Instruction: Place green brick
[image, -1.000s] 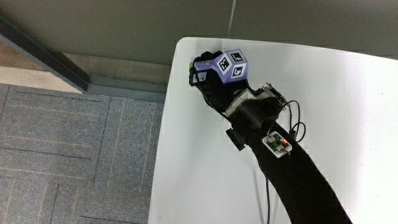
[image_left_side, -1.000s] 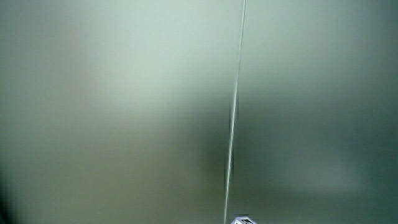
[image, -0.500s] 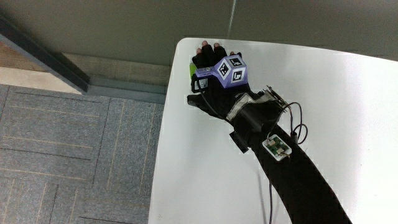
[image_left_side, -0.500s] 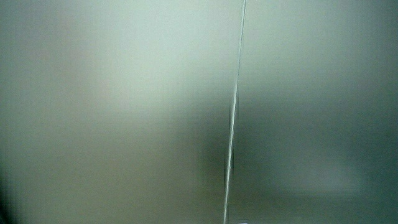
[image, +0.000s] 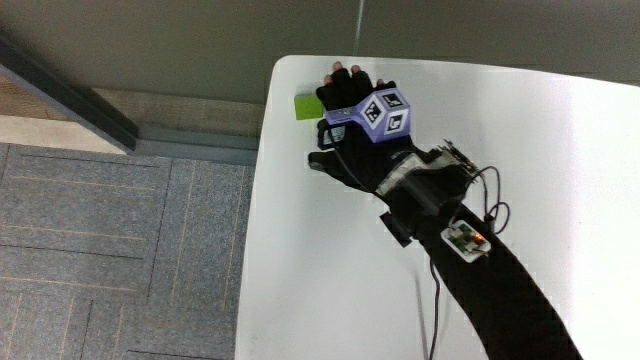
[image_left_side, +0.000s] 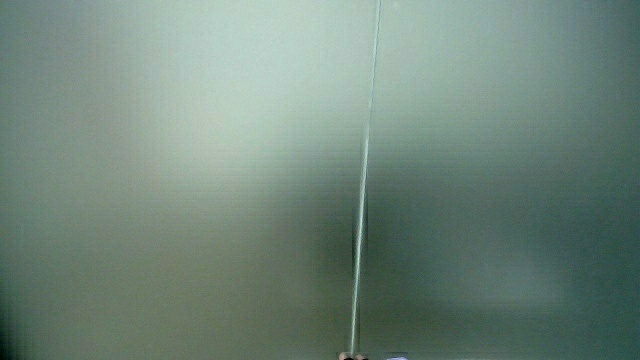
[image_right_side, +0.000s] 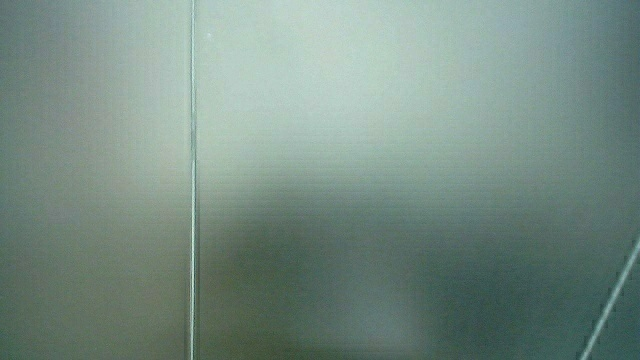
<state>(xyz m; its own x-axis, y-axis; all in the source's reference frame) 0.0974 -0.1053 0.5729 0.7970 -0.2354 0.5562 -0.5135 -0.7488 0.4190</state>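
The green brick (image: 307, 107) lies flat on the white table (image: 330, 290), close to its corner and its edge. The hand (image: 352, 90), in a black glove with a patterned cube (image: 381, 114) on its back, rests on the table right beside the brick. Its fingers are stretched out and hold nothing. Whether the thumb side still touches the brick is hidden by the glove. The forearm (image: 490, 290) runs back across the table toward the person. Both side views show only a pale wall.
A small circuit board (image: 464, 239) with thin wires is strapped to the forearm. Grey carpet floor (image: 110, 250) lies past the table's edge next to the brick. A pale wall panel (image: 200, 40) stands close to the table's corner.
The fingers, curled over the brick a second ago, have straightened. The brick now shows uncovered on the table beside the hand.
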